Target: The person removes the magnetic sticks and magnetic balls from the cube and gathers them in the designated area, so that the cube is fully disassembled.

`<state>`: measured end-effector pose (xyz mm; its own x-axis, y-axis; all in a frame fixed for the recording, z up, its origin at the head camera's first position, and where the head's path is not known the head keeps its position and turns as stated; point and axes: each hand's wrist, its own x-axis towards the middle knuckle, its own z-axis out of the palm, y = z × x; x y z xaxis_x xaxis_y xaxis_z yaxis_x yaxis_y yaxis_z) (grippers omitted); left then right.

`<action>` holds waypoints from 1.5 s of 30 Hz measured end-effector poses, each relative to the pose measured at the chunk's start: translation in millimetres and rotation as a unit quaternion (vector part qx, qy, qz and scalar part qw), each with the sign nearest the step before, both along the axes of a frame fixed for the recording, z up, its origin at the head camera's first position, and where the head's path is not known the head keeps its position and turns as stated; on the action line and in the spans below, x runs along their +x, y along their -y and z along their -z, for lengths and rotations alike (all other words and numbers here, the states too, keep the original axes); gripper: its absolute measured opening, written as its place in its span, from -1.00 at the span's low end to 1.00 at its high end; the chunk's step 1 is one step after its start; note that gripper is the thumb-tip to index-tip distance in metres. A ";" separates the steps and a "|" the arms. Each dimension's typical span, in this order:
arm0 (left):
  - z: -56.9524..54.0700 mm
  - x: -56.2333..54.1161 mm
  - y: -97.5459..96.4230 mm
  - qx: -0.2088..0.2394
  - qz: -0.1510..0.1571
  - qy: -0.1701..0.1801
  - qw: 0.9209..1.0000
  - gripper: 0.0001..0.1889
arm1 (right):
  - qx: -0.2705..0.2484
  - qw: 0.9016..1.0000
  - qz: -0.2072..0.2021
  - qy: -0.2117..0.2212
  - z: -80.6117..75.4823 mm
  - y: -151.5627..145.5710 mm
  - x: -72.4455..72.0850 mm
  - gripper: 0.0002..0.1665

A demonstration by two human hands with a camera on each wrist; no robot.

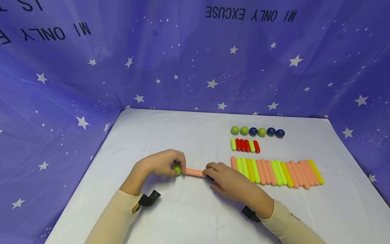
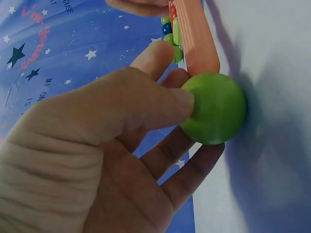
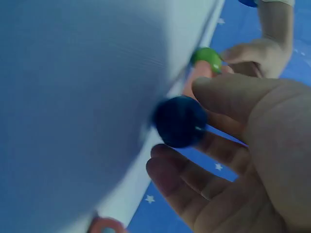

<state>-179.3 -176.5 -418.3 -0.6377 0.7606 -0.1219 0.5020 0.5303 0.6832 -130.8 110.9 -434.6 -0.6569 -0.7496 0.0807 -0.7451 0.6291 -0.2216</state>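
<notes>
Low over the white table, a salmon-pink ribbed magnetic stick (image 1: 195, 173) spans between my two hands. At its left end sits a green ball (image 2: 216, 109), pinched between the thumb and fingers of my left hand (image 1: 166, 163). My right hand (image 1: 230, 181) holds a dark blue ball (image 3: 180, 121) at the other end of the stick, its thumb on the near side and lower fingers spread below. Seen from the head, the right fingers cover most of the blue ball. In the left wrist view the stick's end (image 2: 201, 58) meets the green ball.
Right of my hands lies a long row of salmon, lime and yellow sticks (image 1: 277, 173). Behind it are a row of short red and lime sticks (image 1: 245, 145) and a row of green and dark blue balls (image 1: 257, 131). A purple starred cloth (image 1: 195, 61) hangs around the table (image 1: 170, 125).
</notes>
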 end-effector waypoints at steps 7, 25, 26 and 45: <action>8.2 -0.3 -5.9 -0.004 -0.015 -0.010 1.000 -0.84 | -0.023 1.000 -0.006 -0.002 9.3 7.7 1.6 -0.66; 12.2 -3.1 -0.7 -0.031 -0.054 -0.015 0.998 -0.84 | -0.064 0.993 0.026 0.097 -3.8 -32.9 -22.1 -0.78; 12.1 -3.3 0.4 -0.032 -0.055 -0.012 0.998 -0.84 | -0.076 0.991 0.041 0.100 -6.1 -40.2 -26.9 -0.77; 1.6 -5.2 19.4 -0.037 -0.082 0.030 0.995 -0.87 | -0.126 0.900 0.416 0.042 -36.0 -202.8 -83.1 -0.47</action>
